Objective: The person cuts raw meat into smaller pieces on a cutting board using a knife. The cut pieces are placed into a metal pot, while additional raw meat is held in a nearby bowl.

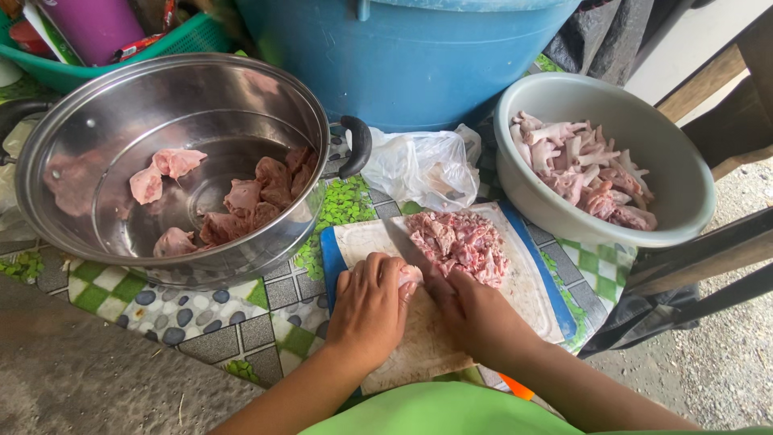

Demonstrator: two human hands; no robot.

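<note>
Pink raw meat piece held down on a white cutting board with a blue rim.
Left hand curls its fingers over the piece; right hand is closed, around what I cannot tell. Just beyond lies a pile of chopped pink meat. A shiny steel pot and a grey bowl also hold meat on the tabletop.

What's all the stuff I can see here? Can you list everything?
steel pot: one, silver, left, holding pink meat pieces
cutting board: one, whitish with blue edge, centre
chopped meat pile: one, pink, on board
grey bowl: one, right, with pale raw meat
plastic bag: one, clear, behind board
blue tub: one, top centre
green basket: one, top left
left hand: on meat piece on board
right hand: beside it; what it grips is hidden
</note>
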